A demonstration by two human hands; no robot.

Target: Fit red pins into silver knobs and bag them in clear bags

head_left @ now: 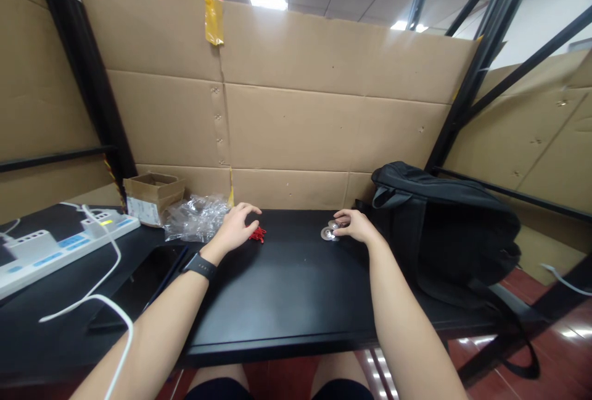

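Note:
My left hand, with a dark watch on its wrist, hovers at the left of the black tabletop. Its thumb and fingers are apart and curved, with nothing visible between them. Right beside the thumb lies a small heap of thin red pieces, partly covered by the hand; their kind is too small to tell. Farther right, the thumb and fingers of my right hand close around a few shiny round metal discs. Some of these discs rest on the tabletop, and the fingers hide part of them.
A crumpled clear plastic bag and a small open carton stand back left. Nearer are a dark phone-like slab, a white power strip and a white cable. A black backpack fills the right; cardboard walls the back.

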